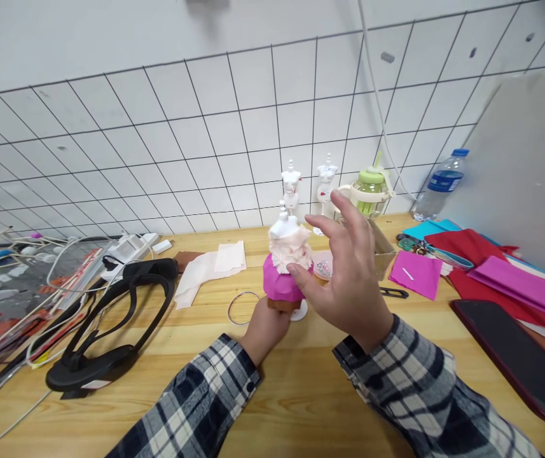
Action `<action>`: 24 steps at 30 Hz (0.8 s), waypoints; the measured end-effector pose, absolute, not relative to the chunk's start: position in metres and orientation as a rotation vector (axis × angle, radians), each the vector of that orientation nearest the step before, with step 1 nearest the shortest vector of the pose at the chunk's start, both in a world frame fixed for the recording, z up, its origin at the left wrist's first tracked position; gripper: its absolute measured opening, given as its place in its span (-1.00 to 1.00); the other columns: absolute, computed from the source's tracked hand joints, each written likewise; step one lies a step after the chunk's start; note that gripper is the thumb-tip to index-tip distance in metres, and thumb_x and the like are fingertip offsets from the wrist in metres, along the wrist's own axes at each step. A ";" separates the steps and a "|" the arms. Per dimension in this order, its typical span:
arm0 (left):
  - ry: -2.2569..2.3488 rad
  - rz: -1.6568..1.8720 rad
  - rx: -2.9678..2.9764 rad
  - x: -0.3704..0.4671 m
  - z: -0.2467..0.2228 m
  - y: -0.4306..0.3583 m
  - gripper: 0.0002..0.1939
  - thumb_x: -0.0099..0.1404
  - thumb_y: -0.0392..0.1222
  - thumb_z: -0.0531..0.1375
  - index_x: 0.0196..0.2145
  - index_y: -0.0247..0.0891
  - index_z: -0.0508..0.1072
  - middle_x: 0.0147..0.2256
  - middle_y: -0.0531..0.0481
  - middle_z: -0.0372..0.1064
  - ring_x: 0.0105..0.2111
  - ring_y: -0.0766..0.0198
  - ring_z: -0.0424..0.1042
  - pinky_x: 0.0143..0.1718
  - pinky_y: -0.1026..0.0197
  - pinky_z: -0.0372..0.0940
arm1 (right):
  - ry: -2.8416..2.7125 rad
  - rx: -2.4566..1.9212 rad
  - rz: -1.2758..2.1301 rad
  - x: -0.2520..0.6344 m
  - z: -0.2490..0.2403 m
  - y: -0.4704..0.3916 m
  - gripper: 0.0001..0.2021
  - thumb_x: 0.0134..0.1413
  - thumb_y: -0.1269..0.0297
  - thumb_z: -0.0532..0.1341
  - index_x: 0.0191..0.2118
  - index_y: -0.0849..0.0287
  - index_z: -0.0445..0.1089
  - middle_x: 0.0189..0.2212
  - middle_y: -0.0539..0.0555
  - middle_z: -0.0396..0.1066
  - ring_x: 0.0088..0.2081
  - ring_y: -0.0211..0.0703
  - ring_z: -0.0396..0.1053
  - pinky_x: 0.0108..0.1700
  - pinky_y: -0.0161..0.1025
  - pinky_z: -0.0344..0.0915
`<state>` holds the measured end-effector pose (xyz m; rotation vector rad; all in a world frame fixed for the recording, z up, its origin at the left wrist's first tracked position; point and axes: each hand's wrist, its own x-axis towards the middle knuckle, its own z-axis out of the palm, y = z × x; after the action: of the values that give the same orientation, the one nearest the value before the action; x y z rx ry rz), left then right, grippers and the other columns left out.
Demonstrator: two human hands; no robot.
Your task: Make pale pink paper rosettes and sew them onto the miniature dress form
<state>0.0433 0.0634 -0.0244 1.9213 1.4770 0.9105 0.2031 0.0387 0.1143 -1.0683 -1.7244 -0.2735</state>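
A small white dress form (282, 226) stands upright in front of me, wrapped in a ruffled pale-pink layer (291, 250). Below that puffs a magenta skirt (280, 284), with a brown layer (278, 305) at its lower edge. My left hand (267, 327) is closed around the form's lower part beneath the skirt; its fingertips are hidden. To the right, my right hand (352, 280) is open, fingers apart, the thumb tip at or very close to the pink and magenta material. Whether the thumb touches it I cannot tell.
Behind are two more dress forms (291, 182), a green-lidded cup (370, 188) and a water bottle (441, 184). Pale paper strips (211, 270), a ring (243, 308) and a black headset (110, 356) lie left. Rightward are magenta sheets (416, 273) and a phone (510, 356).
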 end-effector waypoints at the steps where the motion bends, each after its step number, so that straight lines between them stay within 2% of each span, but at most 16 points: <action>1: 1.467 0.932 1.916 0.042 -0.024 0.065 -0.76 0.24 -0.19 0.15 -0.14 -0.24 0.48 -0.23 -0.11 0.52 -0.20 0.12 0.46 -0.15 0.12 0.34 | -1.720 -1.079 -0.293 0.204 0.114 0.039 -0.52 0.05 0.12 0.20 0.10 0.07 0.20 0.28 0.20 -0.02 0.27 0.29 -0.03 0.20 0.26 0.04; 7: 1.447 0.831 1.861 0.039 -0.017 0.070 -0.79 0.26 -0.23 0.08 -0.26 -0.33 0.48 -0.35 -0.07 0.51 -0.34 0.20 0.46 -0.24 0.19 0.32 | -1.732 -1.123 -0.342 0.207 0.112 0.043 -0.61 0.09 0.17 0.19 0.05 0.09 0.27 0.28 0.19 0.00 0.27 0.25 -0.02 0.21 0.23 0.03; 10: 1.463 0.810 1.876 0.038 -0.016 0.071 -0.80 0.25 -0.23 0.08 -0.31 -0.33 0.49 -0.40 -0.05 0.50 -0.34 0.19 0.46 -0.24 0.19 0.32 | -1.783 -1.151 -0.337 0.205 0.108 0.045 -0.69 0.08 0.18 0.19 -0.03 0.06 0.34 0.28 0.13 0.00 0.26 0.26 -0.01 0.21 0.26 0.01; 18: 1.342 0.885 1.970 0.038 -0.019 0.066 -0.79 0.23 -0.28 0.08 -0.24 -0.25 0.48 -0.28 -0.04 0.51 -0.25 0.19 0.46 -0.18 0.22 0.31 | -1.809 -1.202 -0.260 0.203 0.102 0.048 -0.81 0.08 0.21 0.20 -0.19 0.11 0.44 0.25 0.14 0.08 0.25 0.22 0.03 0.19 0.20 0.04; 24: 1.291 0.844 1.912 0.038 -0.018 0.060 -0.76 0.17 -0.33 0.05 -0.25 -0.27 0.46 -0.29 -0.02 0.50 -0.30 0.23 0.46 -0.27 0.25 0.32 | -1.712 -1.265 -0.114 0.206 0.097 0.056 -0.77 0.11 0.19 0.18 -0.14 0.12 0.42 0.18 0.20 0.18 0.17 0.15 0.16 0.15 0.15 0.12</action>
<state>0.0383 0.0598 -0.0184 1.9116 1.2909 0.8438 0.2059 0.0560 0.0974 -1.2650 -1.7118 -0.1142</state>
